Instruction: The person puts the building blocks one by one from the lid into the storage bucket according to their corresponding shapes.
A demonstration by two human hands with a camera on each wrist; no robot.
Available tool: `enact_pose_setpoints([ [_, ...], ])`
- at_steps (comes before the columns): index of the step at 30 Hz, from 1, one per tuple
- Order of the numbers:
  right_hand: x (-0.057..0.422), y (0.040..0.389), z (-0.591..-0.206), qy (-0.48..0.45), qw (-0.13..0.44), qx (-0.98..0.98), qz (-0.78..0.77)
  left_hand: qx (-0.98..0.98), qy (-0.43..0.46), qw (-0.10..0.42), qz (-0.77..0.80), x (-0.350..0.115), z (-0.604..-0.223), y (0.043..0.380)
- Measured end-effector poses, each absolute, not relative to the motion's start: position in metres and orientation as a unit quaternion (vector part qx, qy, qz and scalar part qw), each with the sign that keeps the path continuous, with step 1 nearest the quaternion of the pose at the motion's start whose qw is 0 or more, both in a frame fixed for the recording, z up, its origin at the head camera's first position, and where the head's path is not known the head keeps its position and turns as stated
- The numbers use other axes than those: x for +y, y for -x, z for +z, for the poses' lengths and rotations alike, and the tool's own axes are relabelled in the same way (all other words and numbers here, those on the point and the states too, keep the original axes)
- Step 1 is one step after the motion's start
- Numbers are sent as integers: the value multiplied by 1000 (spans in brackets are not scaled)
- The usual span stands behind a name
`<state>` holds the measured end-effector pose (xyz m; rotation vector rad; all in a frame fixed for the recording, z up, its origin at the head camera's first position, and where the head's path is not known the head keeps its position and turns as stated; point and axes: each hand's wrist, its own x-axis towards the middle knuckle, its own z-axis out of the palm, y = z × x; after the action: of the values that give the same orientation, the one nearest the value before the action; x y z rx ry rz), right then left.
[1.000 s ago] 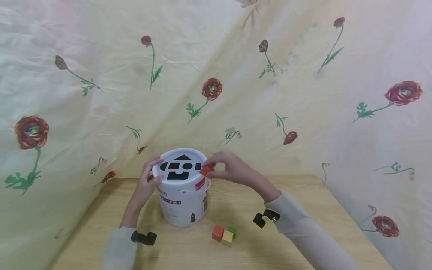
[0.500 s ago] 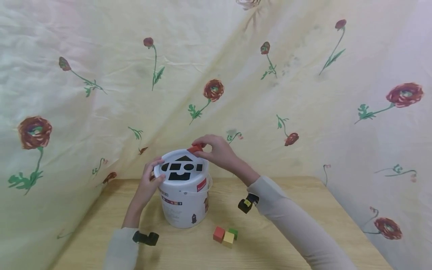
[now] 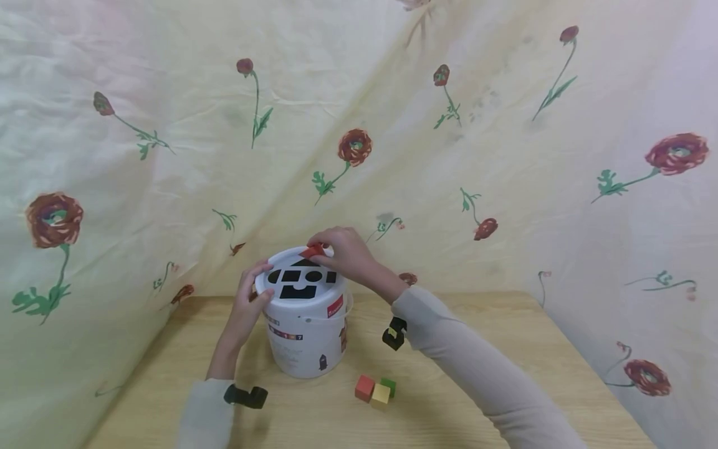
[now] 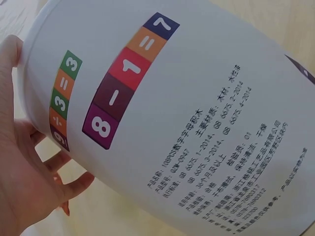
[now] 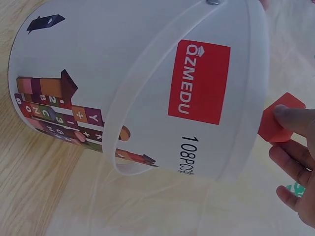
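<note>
A white bucket (image 3: 305, 352) stands on the table under a white lid (image 3: 332, 288) with several shaped holes. My left hand (image 3: 247, 299) grips the lid's left rim, thumb on the near edge; in the left wrist view its fingers (image 4: 74, 187) reach round the bucket's side. Between thumb and fingers, my right hand (image 3: 348, 255) pinches a red block (image 3: 313, 251) with slanted sides. That block is close over the triangular hole (image 3: 301, 262) at the lid's back. In the right wrist view the red block (image 5: 280, 120) shows just beyond the rim, partly behind the thumb.
A red cube (image 3: 364, 388), a yellow block (image 3: 380, 394) and a green block (image 3: 389, 387) lie together in front of the bucket, to its right. The bucket's handle (image 5: 115, 123) hangs down its side. A flowered cloth (image 3: 280, 156) rises behind the wooden table (image 3: 460, 349).
My right hand has carried the red block from the lid's right edge to the back, then left over the triangular hole. The left hand has stayed on the rim.
</note>
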<state>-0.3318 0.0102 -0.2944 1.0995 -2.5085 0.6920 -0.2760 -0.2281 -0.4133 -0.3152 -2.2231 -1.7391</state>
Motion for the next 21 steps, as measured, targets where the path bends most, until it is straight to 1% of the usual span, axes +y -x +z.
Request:
enact_pose_setpoints([
  [11,-3,342,-303,-375,138,-890,220,-766,100,155,-616,-225,-416,276],
  [21,-8,349,-308,-361,124,-903,199,-765,110,157,-615,-229,-418,277],
])
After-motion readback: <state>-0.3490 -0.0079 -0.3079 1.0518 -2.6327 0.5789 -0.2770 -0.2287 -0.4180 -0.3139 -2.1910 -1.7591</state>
